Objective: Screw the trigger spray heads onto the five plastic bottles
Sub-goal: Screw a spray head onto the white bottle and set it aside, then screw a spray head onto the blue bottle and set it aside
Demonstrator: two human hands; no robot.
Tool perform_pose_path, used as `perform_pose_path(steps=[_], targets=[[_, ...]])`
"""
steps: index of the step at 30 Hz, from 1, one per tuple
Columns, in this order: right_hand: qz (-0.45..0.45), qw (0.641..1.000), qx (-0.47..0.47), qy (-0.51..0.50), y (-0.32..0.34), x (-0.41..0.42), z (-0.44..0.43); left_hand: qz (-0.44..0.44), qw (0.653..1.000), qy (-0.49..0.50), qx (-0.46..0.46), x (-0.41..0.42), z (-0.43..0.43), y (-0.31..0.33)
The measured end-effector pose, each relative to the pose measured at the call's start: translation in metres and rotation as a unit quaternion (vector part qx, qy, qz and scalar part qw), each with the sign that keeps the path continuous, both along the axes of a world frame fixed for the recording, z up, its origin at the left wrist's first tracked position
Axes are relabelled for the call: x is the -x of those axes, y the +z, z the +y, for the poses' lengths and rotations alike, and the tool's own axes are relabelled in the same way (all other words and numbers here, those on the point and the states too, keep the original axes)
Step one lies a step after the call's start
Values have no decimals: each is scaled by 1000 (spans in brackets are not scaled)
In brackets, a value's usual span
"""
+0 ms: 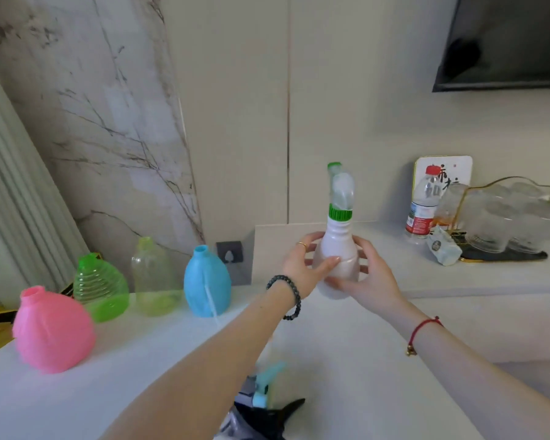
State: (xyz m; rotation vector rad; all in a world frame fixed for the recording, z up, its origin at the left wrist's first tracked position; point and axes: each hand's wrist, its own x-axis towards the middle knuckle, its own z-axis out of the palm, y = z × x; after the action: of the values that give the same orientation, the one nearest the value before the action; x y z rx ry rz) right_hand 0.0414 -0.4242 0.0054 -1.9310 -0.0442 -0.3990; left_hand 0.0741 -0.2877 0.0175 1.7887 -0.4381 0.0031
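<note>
A white bottle [334,246] with a white and green trigger spray head [340,195] on its neck is held upright above the white table. My left hand [302,268] grips its left side and my right hand [365,274] cups its right side and base. Along the table's left stand a pink bottle [53,331], a green ribbed bottle [100,287], a clear bottle [154,277] and a blue bottle [207,281], all with bare necks. Loose spray heads, one light blue [265,384], lie near the front edge, partly hidden by my left forearm.
A raised ledge at the right carries a water bottle [421,208], a crumpled packet [443,249], a tin [443,173] and glass cups on a gold-rimmed tray [502,217]. A wall socket [229,254] sits behind the blue bottle. A dark screen [505,42] hangs upper right.
</note>
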Motion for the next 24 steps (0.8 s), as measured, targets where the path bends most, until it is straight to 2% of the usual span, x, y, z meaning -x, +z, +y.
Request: perform_pose_path(steps=[8,13,17,18,21,22,24], targets=[[58,997,-14,-40,-58,-46,-52,72,997,-18,-6,-51,-60,-60],[46,998,-22,-38,-71,-47,-53,70,997,-20,-9,-53,-62,-72],[81,995,8,-56,-71,-36,-49,76,997,-5,-33,-39,-43,-68],[59,994,8,-90,-69,-28,-46,65,998,8,-23,-33,-32,-66],[-122,982,18,-140,-63,2,-25,-44,996,82,-7,-14,19,-54],[-155,980,28,-121,-61,10,-13,-92,989,115,-16,-7,39,-49],[-150,987,46,-45,-54,18,19,-165,969,181,-35,2,77,-38]])
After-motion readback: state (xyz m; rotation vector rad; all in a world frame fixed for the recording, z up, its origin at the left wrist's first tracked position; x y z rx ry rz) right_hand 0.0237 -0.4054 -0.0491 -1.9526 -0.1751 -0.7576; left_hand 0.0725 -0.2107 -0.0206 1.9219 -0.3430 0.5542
